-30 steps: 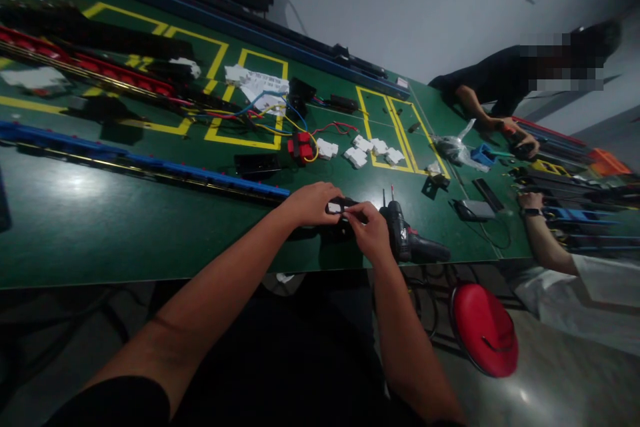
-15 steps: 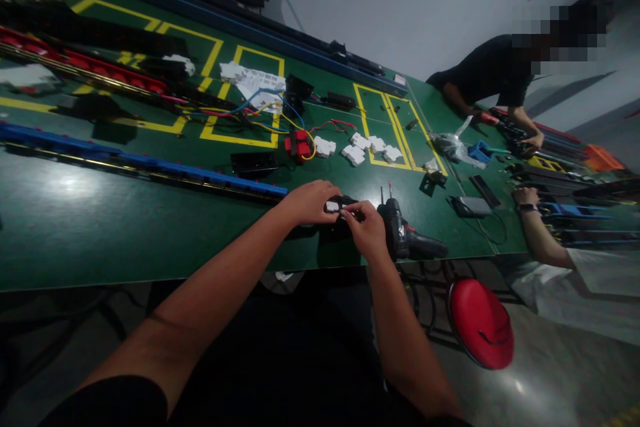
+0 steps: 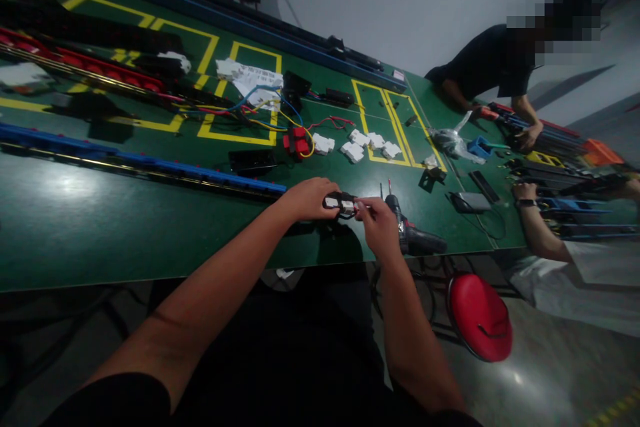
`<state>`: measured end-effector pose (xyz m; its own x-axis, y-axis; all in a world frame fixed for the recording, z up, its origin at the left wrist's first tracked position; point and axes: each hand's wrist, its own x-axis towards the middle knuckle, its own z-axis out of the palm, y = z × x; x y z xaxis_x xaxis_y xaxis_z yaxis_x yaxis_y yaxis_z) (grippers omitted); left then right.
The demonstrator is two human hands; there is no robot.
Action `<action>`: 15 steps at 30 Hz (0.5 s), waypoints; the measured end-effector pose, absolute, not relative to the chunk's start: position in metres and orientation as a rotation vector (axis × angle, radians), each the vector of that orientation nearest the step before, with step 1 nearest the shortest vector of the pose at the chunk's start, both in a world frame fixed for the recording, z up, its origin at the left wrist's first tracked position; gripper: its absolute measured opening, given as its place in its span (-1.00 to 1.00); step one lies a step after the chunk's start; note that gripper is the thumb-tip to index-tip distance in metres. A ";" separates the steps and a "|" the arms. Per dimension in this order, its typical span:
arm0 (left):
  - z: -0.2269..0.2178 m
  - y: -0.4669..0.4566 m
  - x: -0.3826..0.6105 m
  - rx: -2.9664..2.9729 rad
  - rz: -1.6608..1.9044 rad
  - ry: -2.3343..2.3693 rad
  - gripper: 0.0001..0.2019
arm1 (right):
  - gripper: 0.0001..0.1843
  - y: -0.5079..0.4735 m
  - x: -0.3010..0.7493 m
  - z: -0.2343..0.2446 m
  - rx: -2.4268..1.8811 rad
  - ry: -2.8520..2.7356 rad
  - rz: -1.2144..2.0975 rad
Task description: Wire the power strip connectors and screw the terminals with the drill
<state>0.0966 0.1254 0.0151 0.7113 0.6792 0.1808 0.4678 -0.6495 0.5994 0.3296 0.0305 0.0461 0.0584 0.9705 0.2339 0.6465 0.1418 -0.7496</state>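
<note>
Near the table's front edge my left hand (image 3: pixel 315 199) is closed around one end of a small black housing with white and silvery parts (image 3: pixel 346 206) in it. The fingers of my right hand (image 3: pixel 377 219) are pinched at the housing's right end; what exactly lies between the fingertips is too small to make out. A black cordless drill (image 3: pixel 417 239) lies just right of my right hand. To the left, a long blue strip (image 3: pixel 150 163) with a metallic edge reaches almost to my left wrist.
Several white plastic pieces (image 3: pixel 353 151) and a red connector (image 3: pixel 297 142) with coloured wires lie beyond my hands. A clear plastic bag (image 3: pixel 453 141) is farther right. Two other people work at the right end, near an orange bin (image 3: pixel 600 152). A red stool (image 3: pixel 479 317) stands below the table.
My right hand has moved a little to the right along the housing, baring more of its silvery middle. My left hand keeps its hold.
</note>
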 end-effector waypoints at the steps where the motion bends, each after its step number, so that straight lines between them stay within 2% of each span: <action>1: 0.015 0.126 0.097 2.390 0.539 0.876 -0.57 | -0.68 0.027 0.344 0.053 -1.606 -1.719 0.418; 4: 0.015 0.126 0.097 2.382 0.533 0.887 -0.55 | -0.38 0.013 0.400 0.068 -1.812 -1.963 0.228; 7: 0.017 0.125 0.098 2.374 0.518 0.922 -0.55 | -0.20 -0.003 0.452 0.065 -2.112 -2.136 0.283; 11: 0.018 0.125 0.098 2.368 0.514 0.941 -0.56 | -0.06 -0.017 0.485 0.052 -2.104 -2.228 0.382; 15: 0.018 0.125 0.097 2.355 0.532 0.930 -0.57 | 0.04 -0.017 0.489 0.053 -2.064 -2.380 0.307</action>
